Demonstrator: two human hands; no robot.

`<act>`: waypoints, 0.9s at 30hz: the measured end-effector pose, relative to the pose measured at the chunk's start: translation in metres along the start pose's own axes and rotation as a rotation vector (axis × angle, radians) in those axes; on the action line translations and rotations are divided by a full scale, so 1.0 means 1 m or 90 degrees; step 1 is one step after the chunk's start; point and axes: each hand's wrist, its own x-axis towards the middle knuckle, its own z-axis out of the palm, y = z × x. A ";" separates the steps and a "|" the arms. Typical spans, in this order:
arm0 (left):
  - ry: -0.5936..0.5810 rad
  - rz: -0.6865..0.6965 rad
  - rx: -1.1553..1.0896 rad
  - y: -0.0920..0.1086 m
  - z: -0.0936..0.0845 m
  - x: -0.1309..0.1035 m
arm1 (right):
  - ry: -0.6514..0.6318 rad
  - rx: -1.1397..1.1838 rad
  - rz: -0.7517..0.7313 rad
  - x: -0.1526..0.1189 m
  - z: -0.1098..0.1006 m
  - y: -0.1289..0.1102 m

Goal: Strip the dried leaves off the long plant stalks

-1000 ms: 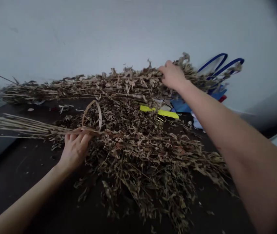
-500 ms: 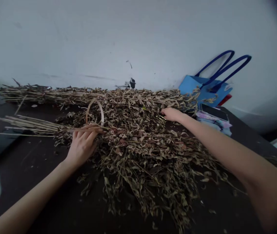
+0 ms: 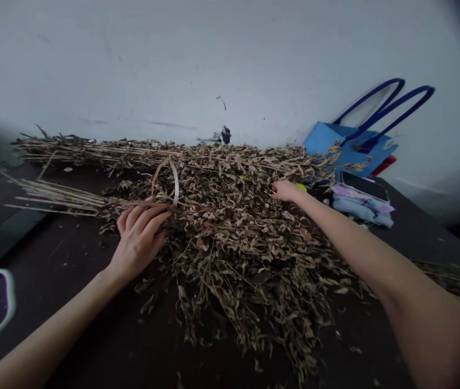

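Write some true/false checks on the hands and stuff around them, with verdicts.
1. The left hand is on the front bundle of dried plants. True.
2. The right hand is touching the blue bag. False: it is at a small gold-coloured metal piece.
3. The folded cloth lies on top of the dark phone-like slab. False: the slab lies on the cloth.
4. The blue bag stands near the wall. True.

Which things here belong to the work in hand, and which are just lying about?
In the work, it seems:
dried stalks under the left hand
pale looped strip beside it
gold-coloured metal item at the right hand

Apparently just lying about:
blue bag
phone-like slab
folded cloth beneath it
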 end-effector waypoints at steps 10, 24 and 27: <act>0.007 -0.020 -0.021 0.003 -0.013 -0.021 | 0.126 -0.002 0.067 -0.054 -0.046 0.039; 0.005 -0.010 -0.092 0.034 -0.034 -0.036 | 0.336 0.613 0.083 -0.118 -0.030 0.018; 0.002 -0.004 -0.113 0.045 -0.037 -0.036 | 0.381 0.752 0.034 -0.125 -0.029 -0.005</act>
